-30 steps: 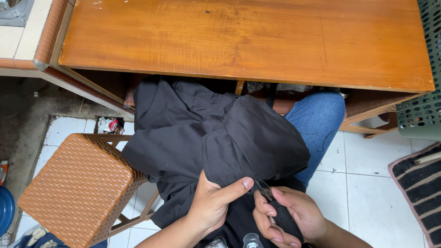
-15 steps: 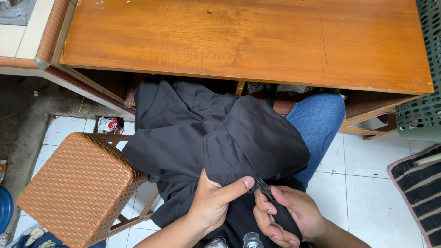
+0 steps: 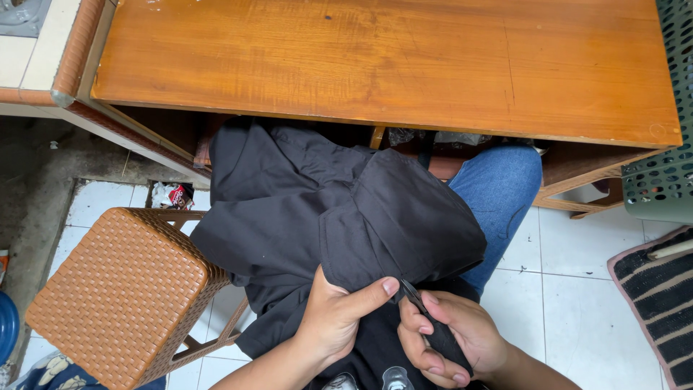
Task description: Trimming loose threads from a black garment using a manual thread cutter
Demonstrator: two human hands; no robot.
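A black garment [image 3: 332,209] lies spread over my lap, partly under the wooden table [image 3: 390,61]. My left hand [image 3: 339,318] pinches a fold of this cloth between thumb and fingers near its lower edge. My right hand [image 3: 451,339] is closed around a small dark tool [image 3: 413,295], whose tip touches the cloth just beside my left thumb. The tool's body is mostly hidden in my fist. My knee in blue jeans [image 3: 502,195] shows to the right of the garment.
A brown woven stool [image 3: 123,289] stands at the lower left on white floor tiles. A green perforated plastic chair [image 3: 668,144] is at the right edge, with a striped mat [image 3: 657,289] below it. A tiled counter corner [image 3: 43,50] is at the upper left.
Both hands stay at the same spot on the cloth; my right hand and tool have shifted only slightly.
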